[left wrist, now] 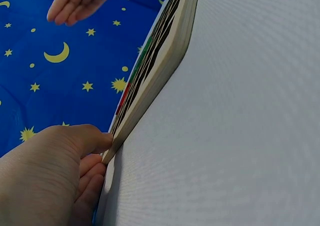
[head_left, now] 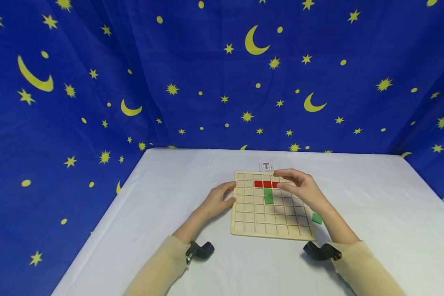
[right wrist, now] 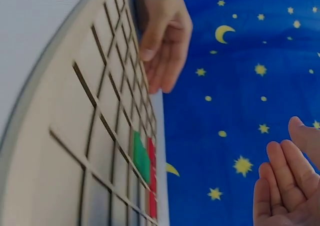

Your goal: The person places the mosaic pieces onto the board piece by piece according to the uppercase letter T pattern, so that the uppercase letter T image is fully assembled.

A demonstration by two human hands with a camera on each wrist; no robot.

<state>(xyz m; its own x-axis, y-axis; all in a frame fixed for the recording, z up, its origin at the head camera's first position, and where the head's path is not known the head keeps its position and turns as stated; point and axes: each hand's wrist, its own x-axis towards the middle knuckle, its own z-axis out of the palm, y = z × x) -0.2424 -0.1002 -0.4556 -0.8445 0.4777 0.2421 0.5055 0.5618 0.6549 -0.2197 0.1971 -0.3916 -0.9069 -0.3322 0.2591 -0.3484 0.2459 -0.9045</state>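
Observation:
A square wooden grid board (head_left: 251, 226) lies on the white table. Three red tiles (head_left: 267, 184) form a row near its far side, with two green tiles (head_left: 268, 196) in a column below the middle one. My left hand (head_left: 216, 200) rests its thumb and fingertips against the board's left edge; the left wrist view shows the thumb (left wrist: 95, 140) touching the rim. Over the board's far right part hovers my right hand (head_left: 302, 187), thumb and fingers apart, nothing between them. In the right wrist view this hand (right wrist: 290, 186) stands off the board.
Beyond the board's far edge lies a small printed card (head_left: 266, 166) with a T pattern on a grid. One loose green tile (head_left: 317, 218) is on the table by the board's right edge, near the right forearm. A blue star-and-moon cloth (head_left: 214, 74) surrounds the table.

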